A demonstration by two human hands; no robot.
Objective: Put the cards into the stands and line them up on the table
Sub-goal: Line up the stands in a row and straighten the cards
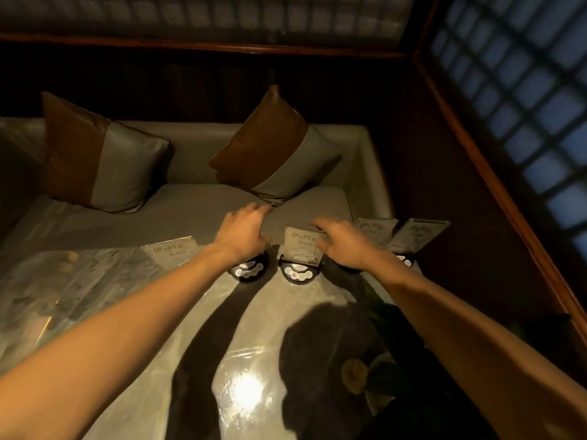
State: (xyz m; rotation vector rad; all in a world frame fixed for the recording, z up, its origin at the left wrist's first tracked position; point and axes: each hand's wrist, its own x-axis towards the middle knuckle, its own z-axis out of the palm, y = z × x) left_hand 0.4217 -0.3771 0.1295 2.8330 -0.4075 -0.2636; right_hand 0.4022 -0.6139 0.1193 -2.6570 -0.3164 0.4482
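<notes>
Along the table's far edge stand several black round stands. My right hand [344,246] pinches the top right corner of a white card [300,246] that sits upright in the middle stand [298,273]. My left hand [243,231] hovers with fingers apart over a stand without a card [247,270]; nothing shows in that hand. Two more carded stands are to the right, one card [378,230] partly behind my right hand and one card [421,233] leaning at the far right. A loose card [171,250] lies flat on the table to the left.
The table [143,312] has a glossy plastic cover with glare near the front. Behind it is a grey sofa [197,214] with two brown-and-grey cushions. A dark plant and dish [365,376] sit at the front right. A wooden lattice wall stands close on the right.
</notes>
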